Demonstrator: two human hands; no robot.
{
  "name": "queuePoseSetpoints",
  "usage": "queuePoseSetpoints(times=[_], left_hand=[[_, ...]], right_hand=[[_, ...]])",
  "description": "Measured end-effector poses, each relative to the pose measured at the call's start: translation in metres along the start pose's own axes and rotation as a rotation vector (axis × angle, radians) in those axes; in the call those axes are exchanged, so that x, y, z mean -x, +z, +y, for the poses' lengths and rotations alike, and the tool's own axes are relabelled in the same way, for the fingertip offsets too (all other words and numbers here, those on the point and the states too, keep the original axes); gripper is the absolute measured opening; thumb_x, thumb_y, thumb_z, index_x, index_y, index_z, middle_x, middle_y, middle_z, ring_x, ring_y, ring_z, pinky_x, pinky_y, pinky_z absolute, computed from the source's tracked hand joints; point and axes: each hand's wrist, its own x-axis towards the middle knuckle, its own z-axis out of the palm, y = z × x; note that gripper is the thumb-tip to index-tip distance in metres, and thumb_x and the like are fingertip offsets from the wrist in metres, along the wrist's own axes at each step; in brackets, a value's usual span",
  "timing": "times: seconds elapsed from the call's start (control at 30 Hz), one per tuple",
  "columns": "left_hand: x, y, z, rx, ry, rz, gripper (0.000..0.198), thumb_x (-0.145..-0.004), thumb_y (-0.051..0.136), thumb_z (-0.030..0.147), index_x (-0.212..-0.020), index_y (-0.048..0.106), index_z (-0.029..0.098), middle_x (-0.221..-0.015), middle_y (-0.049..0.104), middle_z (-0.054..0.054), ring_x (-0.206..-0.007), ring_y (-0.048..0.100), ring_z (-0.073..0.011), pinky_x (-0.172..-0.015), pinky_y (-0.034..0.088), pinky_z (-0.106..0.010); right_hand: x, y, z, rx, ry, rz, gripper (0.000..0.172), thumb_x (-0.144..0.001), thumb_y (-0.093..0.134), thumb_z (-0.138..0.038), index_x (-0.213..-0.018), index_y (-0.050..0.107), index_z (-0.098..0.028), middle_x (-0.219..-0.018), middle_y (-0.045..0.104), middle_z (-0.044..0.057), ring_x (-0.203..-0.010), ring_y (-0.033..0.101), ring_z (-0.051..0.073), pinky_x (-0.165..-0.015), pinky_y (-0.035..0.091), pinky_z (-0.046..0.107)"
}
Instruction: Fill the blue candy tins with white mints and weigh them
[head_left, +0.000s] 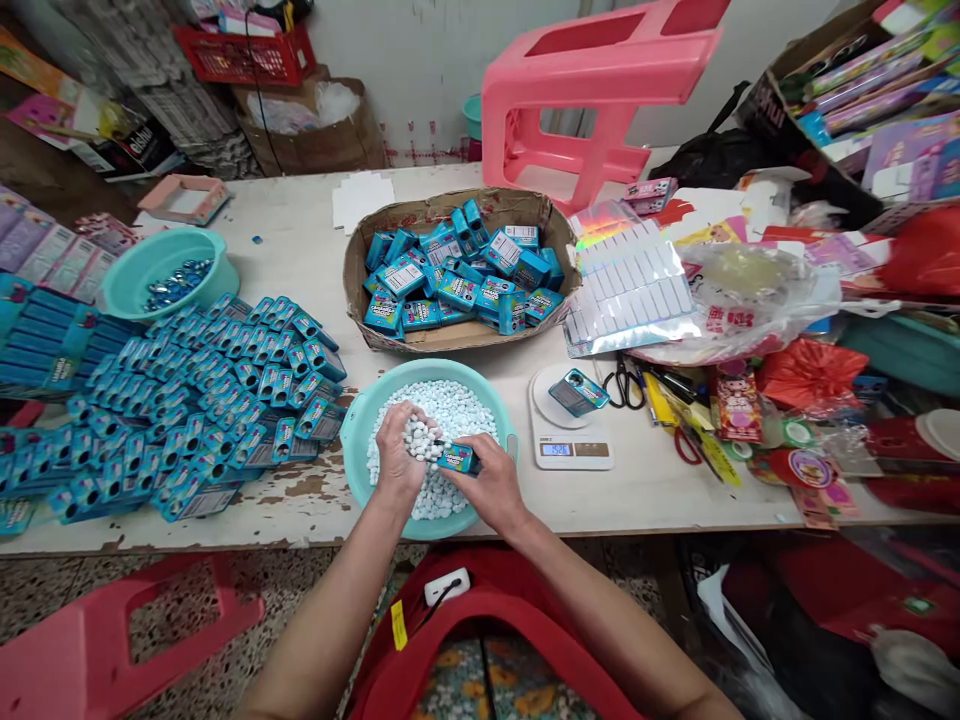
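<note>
My left hand (399,447) is cupped over the teal basin (358,420), holding a handful of small white candies (450,410). Right beside it, my right hand (487,485) grips a small blue box (457,459) with its open end toward the candies. Both hands hover just above the candy heap. A second blue box (577,391) lies on the white digital scale (568,430) to the right of the basin.
A cardboard tray of blue boxes (457,275) sits behind the basin. Many open blue boxes (217,400) spread across the left. A smaller teal bowl (169,270) stands at far left. Scissors (621,380), wrappers and clutter fill the right; a pink stool (592,90) stands behind.
</note>
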Motion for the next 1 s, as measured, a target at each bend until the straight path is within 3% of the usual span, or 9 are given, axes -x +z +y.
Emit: queuePoseSetpoints(times=[0.4,0.6,0.87,1.0], left_hand=[[0.005,0.012,-0.007,-0.14,0.11,0.07,0.027,-0.072,0.067,0.035,-0.063,0.048,0.017,-0.058,0.049,0.005,-0.049,0.05,-0.0077,-0.051,0.044,-0.022],[0.007,0.015,-0.008,-0.192,0.149,0.013,0.034,-0.076,0.065,0.036,-0.054,0.047,0.017,-0.051,0.044,0.004,-0.047,0.048,-0.0088,-0.049,0.044,-0.023],[0.008,0.018,-0.009,-0.195,0.227,0.062,0.033,-0.077,0.064,0.037,-0.058,0.048,0.017,-0.056,0.046,0.005,-0.047,0.046,-0.0076,-0.046,0.04,-0.021],[0.005,0.016,-0.01,-0.22,0.233,0.082,0.034,-0.077,0.064,0.04,-0.059,0.047,0.017,-0.056,0.045,0.005,-0.047,0.045,-0.0069,-0.041,0.033,-0.019]], right_hand=[[-0.001,-0.007,-0.011,-0.021,0.008,-0.034,0.03,-0.067,0.076,-0.026,-0.095,0.065,-0.023,-0.088,0.064,0.003,-0.085,0.061,0.021,-0.076,0.048,0.032],[-0.004,-0.011,-0.011,-0.067,0.042,-0.022,0.033,-0.066,0.078,-0.026,-0.096,0.065,-0.023,-0.089,0.064,0.002,-0.086,0.061,0.021,-0.076,0.047,0.032],[-0.004,-0.01,-0.011,-0.132,0.038,0.007,0.032,-0.067,0.077,-0.024,-0.096,0.065,-0.022,-0.091,0.063,0.003,-0.089,0.06,0.021,-0.078,0.047,0.033],[-0.004,-0.009,-0.008,-0.177,0.031,0.016,0.031,-0.067,0.076,-0.024,-0.096,0.065,-0.023,-0.09,0.062,0.002,-0.088,0.059,0.02,-0.079,0.047,0.033]])
